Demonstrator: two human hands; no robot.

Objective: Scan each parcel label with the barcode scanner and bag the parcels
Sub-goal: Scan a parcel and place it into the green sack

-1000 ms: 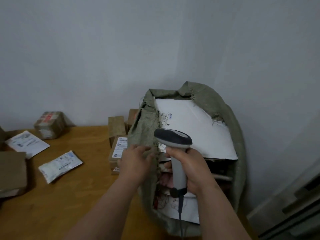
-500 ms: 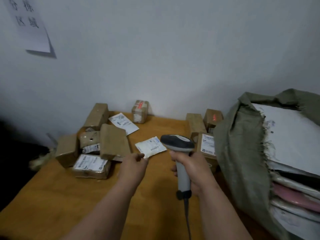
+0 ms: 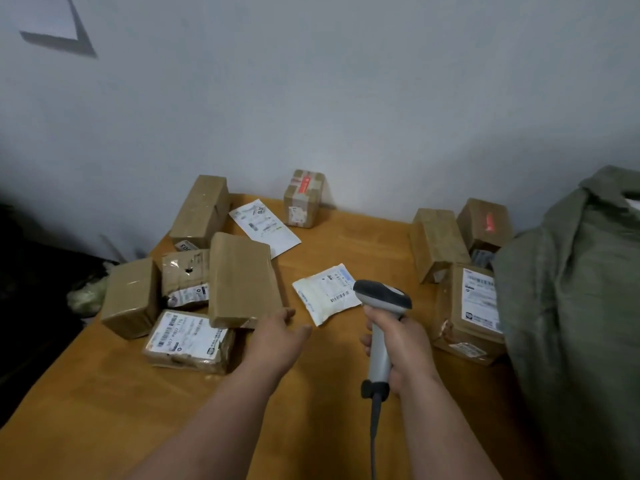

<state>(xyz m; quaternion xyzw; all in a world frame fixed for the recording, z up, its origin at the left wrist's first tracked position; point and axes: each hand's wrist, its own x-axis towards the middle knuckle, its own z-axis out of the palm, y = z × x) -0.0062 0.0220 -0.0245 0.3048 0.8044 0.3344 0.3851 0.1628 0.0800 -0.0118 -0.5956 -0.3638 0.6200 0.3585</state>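
Observation:
My right hand [image 3: 401,344] grips the handle of the grey barcode scanner [image 3: 381,306], whose dark head points away over the wooden table [image 3: 104,410]. A small white padded parcel [image 3: 323,294] with a barcode label lies just ahead of the scanner. My left hand [image 3: 277,336] hovers with straight fingers and holds nothing, between that white parcel and a flat brown box [image 3: 242,278]. The green woven sack [image 3: 571,306] stands at the right edge of the table.
Several brown cardboard parcels cluster at the left, one with a white label [image 3: 187,336] facing up. A white envelope [image 3: 265,226] and a taped box [image 3: 304,197] lie near the wall. Three boxes stand beside the sack, one labelled [image 3: 479,303].
The view has swung left, from the sack to the table. My left hand has left the sack's rim and reached over the table toward the parcels. The scanner stays in my right hand.

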